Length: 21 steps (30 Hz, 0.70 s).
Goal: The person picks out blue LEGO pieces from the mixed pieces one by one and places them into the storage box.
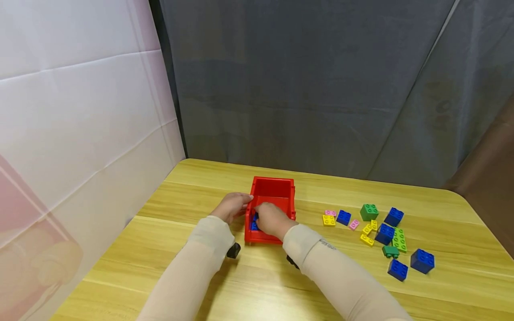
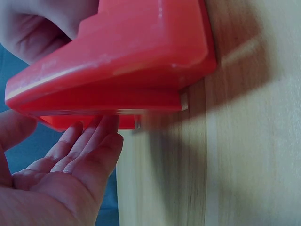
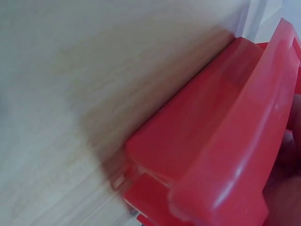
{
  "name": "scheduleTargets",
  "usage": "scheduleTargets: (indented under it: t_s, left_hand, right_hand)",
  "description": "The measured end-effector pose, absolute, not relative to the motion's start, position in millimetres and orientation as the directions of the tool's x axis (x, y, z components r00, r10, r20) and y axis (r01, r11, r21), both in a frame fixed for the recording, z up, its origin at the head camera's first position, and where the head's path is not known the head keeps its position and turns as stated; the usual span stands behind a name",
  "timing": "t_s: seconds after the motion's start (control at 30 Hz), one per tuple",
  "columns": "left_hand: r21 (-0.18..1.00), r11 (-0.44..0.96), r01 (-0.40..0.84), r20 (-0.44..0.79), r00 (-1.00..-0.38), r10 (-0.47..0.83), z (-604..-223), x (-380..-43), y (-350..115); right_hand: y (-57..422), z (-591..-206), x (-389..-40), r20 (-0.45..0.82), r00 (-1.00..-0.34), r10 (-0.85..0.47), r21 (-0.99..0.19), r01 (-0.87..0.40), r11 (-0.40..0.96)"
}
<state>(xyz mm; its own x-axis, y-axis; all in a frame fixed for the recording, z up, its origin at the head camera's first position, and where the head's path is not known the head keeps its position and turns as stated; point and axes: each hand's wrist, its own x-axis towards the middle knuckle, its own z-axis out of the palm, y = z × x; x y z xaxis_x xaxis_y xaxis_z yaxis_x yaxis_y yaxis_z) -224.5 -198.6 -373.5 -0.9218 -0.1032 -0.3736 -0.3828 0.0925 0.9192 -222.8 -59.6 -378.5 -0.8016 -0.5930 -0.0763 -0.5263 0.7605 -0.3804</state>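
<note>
Right hand (image 1: 274,220): lowered into red bin (image 1: 274,179), fingers bent, tips down beside blue bricks (image 1: 254,226); pinch or mere touch, cannot tell, tips being hidden. Left hand (image 1: 232,206): outside, at left wall of bin; fingers nearly straight beneath the rim, thumb at its edge; apparently light steadying, without firm grasp.

Hazards, by size. Whole bin: possible slide or tilt on wooden table (image 1: 120,258), from hard downward pressing by right hand against slight support at left. Bricks inside: possible shifting or misalignment, from pressing off-centre. Fingertips: possible knock against left wall, from narrow room there.

Containers. One red bin, standing on table, left of all loose bricks. Contents: blue bricks, by left wall toward near end, studs partly showing; exact count uncertain behind right hand.

Outside bin, right part of table, largest to smallest, selected: lime brick (image 1: 399,240), long and flat; large blue brick (image 1: 422,261), rightmost; yellow brick (image 1: 367,240), narrow; pink brick (image 1: 354,224), narrow, apart from bin.
</note>
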Motion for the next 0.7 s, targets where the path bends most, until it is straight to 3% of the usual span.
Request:
scheduleTargets:
  t_s: [0.7]
  left_hand:
    - [0.915,0.108,-0.390,-0.379,-0.919,-0.110,-373.9,-225.4,-198.2]
  right_hand:
    - [-63.8,-383.6,-225.2,-0.109,-0.810,-0.577,-0.431,-0.484,0.762]
